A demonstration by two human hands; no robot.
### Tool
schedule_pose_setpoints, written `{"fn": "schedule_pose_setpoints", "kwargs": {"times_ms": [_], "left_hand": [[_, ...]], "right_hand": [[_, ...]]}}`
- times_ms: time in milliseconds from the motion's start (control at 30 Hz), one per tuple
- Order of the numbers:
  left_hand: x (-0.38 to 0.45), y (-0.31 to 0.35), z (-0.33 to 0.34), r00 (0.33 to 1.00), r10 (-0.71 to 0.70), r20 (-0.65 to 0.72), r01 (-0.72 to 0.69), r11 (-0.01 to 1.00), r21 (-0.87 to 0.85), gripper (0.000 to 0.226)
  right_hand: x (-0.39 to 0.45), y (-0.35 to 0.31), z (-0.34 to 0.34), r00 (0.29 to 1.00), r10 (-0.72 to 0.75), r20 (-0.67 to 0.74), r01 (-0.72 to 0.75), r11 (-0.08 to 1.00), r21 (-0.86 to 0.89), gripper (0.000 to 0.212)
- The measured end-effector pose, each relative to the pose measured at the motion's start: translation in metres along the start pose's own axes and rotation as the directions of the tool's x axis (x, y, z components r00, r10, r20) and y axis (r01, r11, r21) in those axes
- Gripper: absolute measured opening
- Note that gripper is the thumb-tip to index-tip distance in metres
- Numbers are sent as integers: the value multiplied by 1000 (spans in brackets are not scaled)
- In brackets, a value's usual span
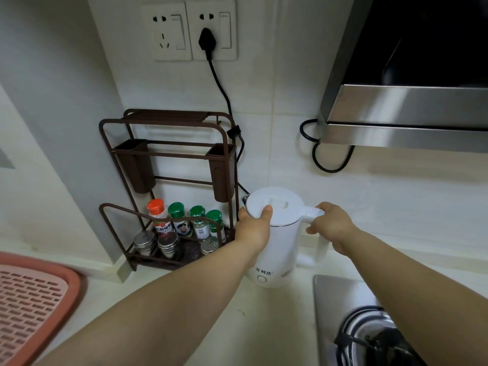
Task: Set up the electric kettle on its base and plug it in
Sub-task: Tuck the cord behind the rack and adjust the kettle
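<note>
A white electric kettle with its lid closed stands upright on the pale counter, its base hidden under it. My left hand grips the kettle's body at the spout side, thumb on the lid rim. My right hand is closed around the white handle. A black plug sits in the right-hand wall socket, and its black cord runs down behind the rack toward the kettle.
A brown wire rack with spice bottles and metal shakers stands left of the kettle. A free socket is beside the plugged one. A steel range hood hangs at right, a gas hob below it, a pink perforated tray at left.
</note>
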State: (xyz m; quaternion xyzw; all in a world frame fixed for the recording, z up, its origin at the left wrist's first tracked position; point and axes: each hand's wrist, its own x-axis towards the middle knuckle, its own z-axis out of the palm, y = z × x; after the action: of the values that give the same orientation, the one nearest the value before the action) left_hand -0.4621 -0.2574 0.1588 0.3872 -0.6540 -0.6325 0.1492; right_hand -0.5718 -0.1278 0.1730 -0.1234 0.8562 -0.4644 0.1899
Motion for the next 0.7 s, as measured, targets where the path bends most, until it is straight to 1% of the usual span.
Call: {"fn": "schedule_pose_setpoints", "kwargs": {"times_ms": [100, 167, 233, 300, 367, 433, 500, 567, 600, 700], "left_hand": [[-9, 8, -6, 997, -66, 34, 65, 998, 9, 70], [-17, 14, -11, 992, -121, 41, 119, 992, 46, 68], [-28, 21, -17, 992, -124, 23, 122, 988, 95, 64], [-42, 26, -23, 996, -86, -8, 86, 982, 167, 60], [-55, 30, -32, 999, 5, -36, 5, 961, 278, 51], [-71, 35, -39, 993, 117, -21, -98, 907, 409, 39], [-90, 41, -42, 976, 218, 24, -201, 848, 491, 31], [-110, 47, -40, 948, 307, 85, -305, 798, 519, 26], [-123, 47, -36, 929, 346, 130, -361, 773, 521, 25], [-147, 43, -23, 879, 398, 263, -477, 710, 518, 22]], "right_hand": [[-6, -1, -1, 1000, 21, 10, -21, 1000, -1, 36], [-10, -4, -1, 999, 37, 8, -37, 999, -2, 50], [-18, -11, -2, 999, 38, -29, -38, 999, -23, 69], [-27, -21, -5, 994, 4, -111, -13, 997, -73, 75], [-44, -31, -10, 988, -21, -156, 7, 996, -93, 71], [-66, -37, -20, 992, -41, -122, 30, 996, -86, 66], [-92, -41, -31, 996, -64, -69, 57, 993, -103, 57], [-119, -42, -43, 995, -83, -55, 77, 990, -115, 45], [-137, -39, -51, 993, -87, -74, 78, 990, -118, 40], [-177, -24, -66, 996, -60, -70, 53, 994, -99, 21]]}}
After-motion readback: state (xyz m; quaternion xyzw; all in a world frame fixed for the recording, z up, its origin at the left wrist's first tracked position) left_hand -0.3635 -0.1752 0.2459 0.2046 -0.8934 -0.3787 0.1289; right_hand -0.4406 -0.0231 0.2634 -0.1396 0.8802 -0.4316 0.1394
